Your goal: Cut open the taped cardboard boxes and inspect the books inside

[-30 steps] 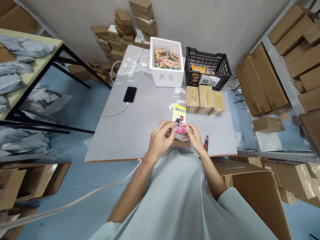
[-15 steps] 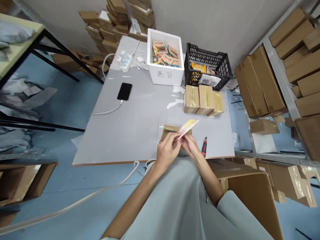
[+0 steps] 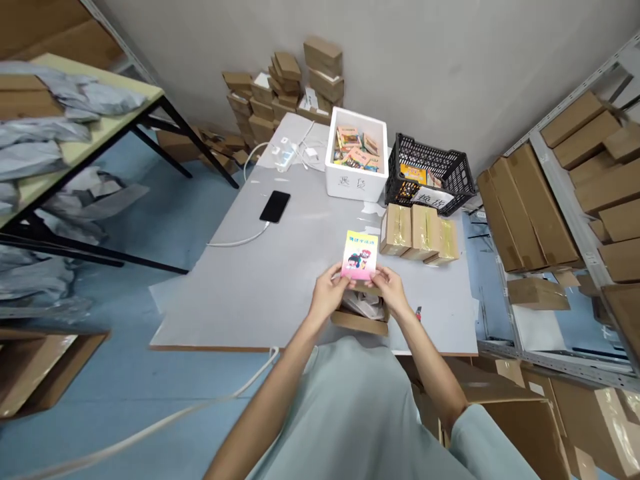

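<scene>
A small picture booklet [image 3: 360,255], yellow at the top and pink at the bottom with two cartoon figures, faces me with its cover flat. My left hand [image 3: 329,291] pinches its lower left corner. At the lower right corner my right hand [image 3: 389,287] grips it too, fingers closed. Just below the booklet an open cardboard box [image 3: 359,323] rests on the table, with crumpled whitish wrapping [image 3: 364,305] inside. A red and black box cutter [image 3: 419,313] lies right of my right wrist, partly hidden by it.
Three taped cartons [image 3: 423,233] stand on the table [image 3: 240,293] before a black crate [image 3: 430,175] and a white foam box [image 3: 356,157] of small packs. A phone [image 3: 275,207] on a cable lies left. Shelving with cartons [image 3: 530,207] is at right.
The booklet has turned from edge-on to show its cover, held at both lower corners. The open box and its wrapping are now more visible. The camera view has shifted.
</scene>
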`<control>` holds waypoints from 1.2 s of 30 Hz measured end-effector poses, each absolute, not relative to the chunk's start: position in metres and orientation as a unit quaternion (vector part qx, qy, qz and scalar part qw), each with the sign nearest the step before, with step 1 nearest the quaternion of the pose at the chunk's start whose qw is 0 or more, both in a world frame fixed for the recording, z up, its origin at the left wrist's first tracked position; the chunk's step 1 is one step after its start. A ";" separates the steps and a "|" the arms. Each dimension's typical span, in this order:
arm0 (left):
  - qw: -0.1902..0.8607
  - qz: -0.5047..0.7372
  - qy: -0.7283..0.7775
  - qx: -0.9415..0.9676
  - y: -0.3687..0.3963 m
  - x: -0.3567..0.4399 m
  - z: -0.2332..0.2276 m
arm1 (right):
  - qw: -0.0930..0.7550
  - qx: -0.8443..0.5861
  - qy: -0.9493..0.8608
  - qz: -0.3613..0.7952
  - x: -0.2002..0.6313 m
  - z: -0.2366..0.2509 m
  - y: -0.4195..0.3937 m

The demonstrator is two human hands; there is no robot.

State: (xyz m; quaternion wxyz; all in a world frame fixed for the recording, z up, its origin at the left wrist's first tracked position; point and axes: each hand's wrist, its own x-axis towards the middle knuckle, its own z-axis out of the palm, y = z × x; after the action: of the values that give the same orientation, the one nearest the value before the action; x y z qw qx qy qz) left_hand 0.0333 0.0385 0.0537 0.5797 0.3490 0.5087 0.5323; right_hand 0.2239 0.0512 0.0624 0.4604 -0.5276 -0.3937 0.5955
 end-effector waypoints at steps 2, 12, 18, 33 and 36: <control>0.515 0.574 0.498 0.396 0.096 0.029 0.092 | 0.507 -0.495 -0.398 0.583 0.210 0.096 0.111; 0.298 0.609 0.544 0.495 0.170 -0.031 0.128 | 0.540 -0.460 -0.457 0.537 0.222 0.129 0.167; 0.479 0.363 0.704 0.379 0.030 -0.018 -0.007 | 0.467 -0.725 -0.265 0.432 0.315 -0.004 -0.007; 0.405 0.349 0.760 0.370 -0.067 -0.046 -0.024 | 0.259 -0.617 -0.431 0.606 0.248 -0.019 -0.048; 0.375 0.383 0.767 0.352 -0.101 -0.078 -0.014 | 0.221 -0.572 -0.497 0.615 0.215 -0.007 -0.051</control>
State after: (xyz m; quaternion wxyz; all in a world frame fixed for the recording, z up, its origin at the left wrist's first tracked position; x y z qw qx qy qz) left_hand -0.0784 -0.1009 -0.0138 0.3754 0.3516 0.7674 0.3828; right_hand 0.2148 -0.0507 -0.0072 0.2206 -0.5716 -0.4967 0.6147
